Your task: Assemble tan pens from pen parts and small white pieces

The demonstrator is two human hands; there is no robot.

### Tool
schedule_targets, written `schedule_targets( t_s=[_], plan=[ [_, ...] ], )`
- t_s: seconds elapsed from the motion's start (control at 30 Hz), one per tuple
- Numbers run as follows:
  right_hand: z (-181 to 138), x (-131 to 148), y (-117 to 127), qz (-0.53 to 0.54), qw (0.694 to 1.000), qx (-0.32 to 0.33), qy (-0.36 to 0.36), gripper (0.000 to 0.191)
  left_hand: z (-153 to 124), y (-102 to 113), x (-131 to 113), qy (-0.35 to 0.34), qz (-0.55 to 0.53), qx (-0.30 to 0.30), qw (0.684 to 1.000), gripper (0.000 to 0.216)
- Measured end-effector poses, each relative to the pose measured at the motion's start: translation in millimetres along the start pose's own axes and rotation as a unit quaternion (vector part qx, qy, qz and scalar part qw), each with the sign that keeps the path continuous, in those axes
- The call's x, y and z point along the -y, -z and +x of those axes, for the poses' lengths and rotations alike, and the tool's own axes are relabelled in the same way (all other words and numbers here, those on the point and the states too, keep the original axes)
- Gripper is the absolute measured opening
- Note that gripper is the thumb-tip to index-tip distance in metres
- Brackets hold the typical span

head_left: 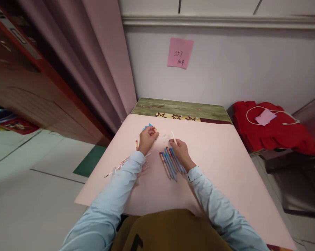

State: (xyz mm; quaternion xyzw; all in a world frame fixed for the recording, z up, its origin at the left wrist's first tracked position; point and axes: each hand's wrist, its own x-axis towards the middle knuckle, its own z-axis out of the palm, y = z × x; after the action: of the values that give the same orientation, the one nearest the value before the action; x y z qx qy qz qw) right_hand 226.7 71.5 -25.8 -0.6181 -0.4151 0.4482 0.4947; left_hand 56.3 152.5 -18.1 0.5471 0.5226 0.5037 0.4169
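My left hand is closed in a pinch at the far left of the sheet, with a small orange-brown piece at its fingertips. Just beyond these fingers lies a cluster of small blue pieces, partly covered by the hand. A slim white stick-like pen part points up from my right hand, whose fingers are closed around it. Below that hand several pens with blue or brown ends lie side by side; the hand hides some. Thin pen parts are scattered beside and under my left forearm.
A pale pink sheet covers most of the table. Behind it is a wall with a pink note. Red cloth with a white cable lies to the right. A curtain and wooden door stand left.
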Motion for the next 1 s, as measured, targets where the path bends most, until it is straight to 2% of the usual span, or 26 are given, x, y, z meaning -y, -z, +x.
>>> schedule_targets(
  t_s=[0.07,0.13,0.23,0.33,0.47,0.6,0.7,0.73,0.8,0.83,0.9,1.0],
  plan=[
    [-2,0,-3,0.016,1.0,0.005,-0.007,0.037,-4,-7,-4,-0.019,0.006,0.048,0.999,0.024],
    [-4,0,-3,0.021,1.0,0.007,-0.008,0.037,-7,-10,-5,-0.013,0.035,0.071,0.997,0.021],
    [-7,0,3,0.023,1.0,0.008,-0.008,0.038,-6,-1,-2,0.017,0.122,0.022,0.992,0.025],
    [-11,2,8,0.028,0.999,0.018,-0.023,0.037,-2,19,5,0.055,0.245,-0.028,0.967,0.028],
    [-19,9,-3,0.08,0.991,0.077,-0.076,0.031,-3,33,10,0.087,0.338,-0.038,0.936,0.033],
    [-26,16,-20,0.112,0.983,0.113,-0.094,0.022,-14,31,0,0.067,0.35,-0.032,0.934,0.032],
    [-32,23,-22,0.164,0.966,0.166,-0.111,0.022,-31,28,-17,0.036,0.271,0.017,0.962,0.019],
    [-35,26,-21,0.182,0.955,0.201,-0.119,0.024,-38,26,-24,0.04,0.206,0.044,0.977,0.015],
    [-40,31,-19,0.217,0.924,0.283,-0.134,0.028,-54,24,-37,0.087,0.031,0.104,0.99,0.026],
    [-42,33,-18,0.235,0.907,0.319,-0.141,0.031,-62,24,-42,0.123,-0.044,0.137,0.982,0.032],
    [-45,36,-19,0.273,0.877,0.362,-0.159,0.034,-75,23,-52,0.173,-0.157,0.159,0.959,0.035],
    [-46,37,-21,0.313,0.847,0.381,-0.199,0.033,-89,23,-59,0.202,-0.246,0.13,0.939,0.032]
  ],
)
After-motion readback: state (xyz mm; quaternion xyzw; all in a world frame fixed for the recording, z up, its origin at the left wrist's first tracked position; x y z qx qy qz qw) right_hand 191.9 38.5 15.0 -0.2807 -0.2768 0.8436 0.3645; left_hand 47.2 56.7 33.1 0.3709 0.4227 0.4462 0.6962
